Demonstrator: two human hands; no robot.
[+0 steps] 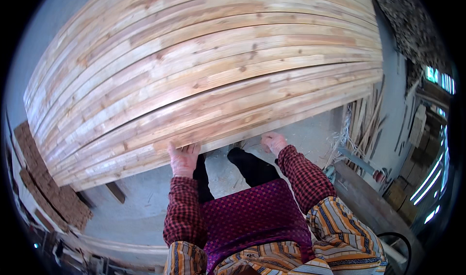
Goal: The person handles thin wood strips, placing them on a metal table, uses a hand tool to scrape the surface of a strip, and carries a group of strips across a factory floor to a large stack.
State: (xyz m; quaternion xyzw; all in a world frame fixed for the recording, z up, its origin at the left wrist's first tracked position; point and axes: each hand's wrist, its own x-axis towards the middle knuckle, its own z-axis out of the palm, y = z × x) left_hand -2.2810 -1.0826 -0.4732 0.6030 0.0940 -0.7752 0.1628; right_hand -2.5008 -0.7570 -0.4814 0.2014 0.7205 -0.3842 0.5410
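Note:
A broad layer of pale wooden planks (208, 76) lies side by side in front of me, with dark gaps between some of them. My left hand (183, 161) is at the near edge of the front plank (228, 132), its thumb and fingers apart and the tips against the wood. To the right, my right hand (274, 143) is just below that same edge, its fingers curled in. Whether anything is inside those curled fingers is hidden. Both forearms wear red-and-black checked sleeves.
Brown stacked blocks (43, 178) stand at the left end of the planks. Thin wood strips (361, 115) and shavings lie at the right, near a long beam-like piece (369, 192). Stacked timber (407, 187) is farther right. My legs (252, 168) are close to the plank edge.

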